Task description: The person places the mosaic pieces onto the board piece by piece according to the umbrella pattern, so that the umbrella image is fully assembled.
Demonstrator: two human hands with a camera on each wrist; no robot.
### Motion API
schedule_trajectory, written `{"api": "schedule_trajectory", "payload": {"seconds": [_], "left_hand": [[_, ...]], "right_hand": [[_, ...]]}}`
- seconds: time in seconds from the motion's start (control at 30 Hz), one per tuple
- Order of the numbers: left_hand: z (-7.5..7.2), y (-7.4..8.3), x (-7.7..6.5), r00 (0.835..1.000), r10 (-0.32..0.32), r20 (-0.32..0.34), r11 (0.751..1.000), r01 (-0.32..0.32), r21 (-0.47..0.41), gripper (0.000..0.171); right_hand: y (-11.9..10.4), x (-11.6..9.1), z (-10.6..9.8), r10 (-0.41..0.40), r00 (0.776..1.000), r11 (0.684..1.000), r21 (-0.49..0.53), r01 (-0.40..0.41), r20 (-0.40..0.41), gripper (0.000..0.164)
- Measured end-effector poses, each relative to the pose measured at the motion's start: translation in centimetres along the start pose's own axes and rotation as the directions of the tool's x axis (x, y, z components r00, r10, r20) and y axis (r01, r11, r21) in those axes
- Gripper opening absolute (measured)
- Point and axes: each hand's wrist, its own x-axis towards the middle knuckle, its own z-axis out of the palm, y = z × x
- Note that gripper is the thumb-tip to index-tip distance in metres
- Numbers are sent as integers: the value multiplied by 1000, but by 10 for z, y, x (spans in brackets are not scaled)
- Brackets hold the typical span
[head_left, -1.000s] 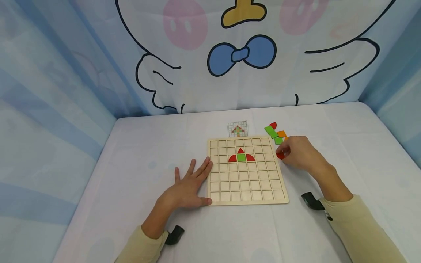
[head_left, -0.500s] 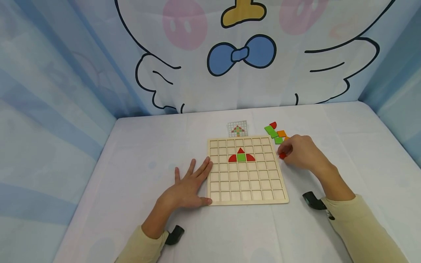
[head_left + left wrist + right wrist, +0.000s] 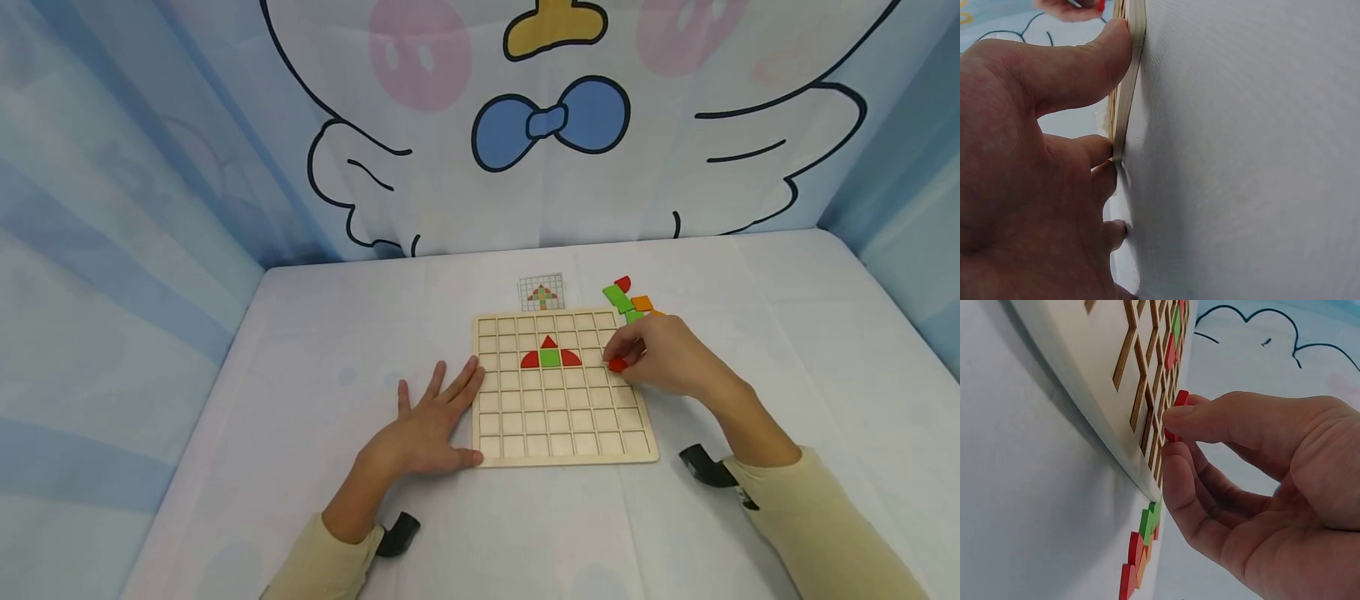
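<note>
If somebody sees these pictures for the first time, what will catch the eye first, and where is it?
The big blue bow on the cloth behind the table would probably win the first glance. Next comes the wooden board near the middle of the table, with a small red and green pattern in its far half. The right hand pinches a red piece above the board's right side.
</note>
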Motion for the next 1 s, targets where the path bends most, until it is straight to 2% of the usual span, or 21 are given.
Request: {"api": "schedule_trajectory", "payload": {"seconds": [0.27,0.5,0.67,1.0], "left_hand": [[0,-1,0,1000,1,0,1000,-1,1,107],[1,-1,0,1000,2,-4,1000,-2,0,106],[1,-1,1,1000,-3,1,1000,3,5,106],[2,-1,1,1000,-4,-3,1000,4,7,107]], "right_hand": [[-5,3,12,-42,998,999,25,41,51,21],[-6,4,15,-67,995,998,19,66,72,27],[-6,3,15,-80,994,997,7,80,68,19],[-8,5,19,-41,998,999,-6,41,48,11]]}}
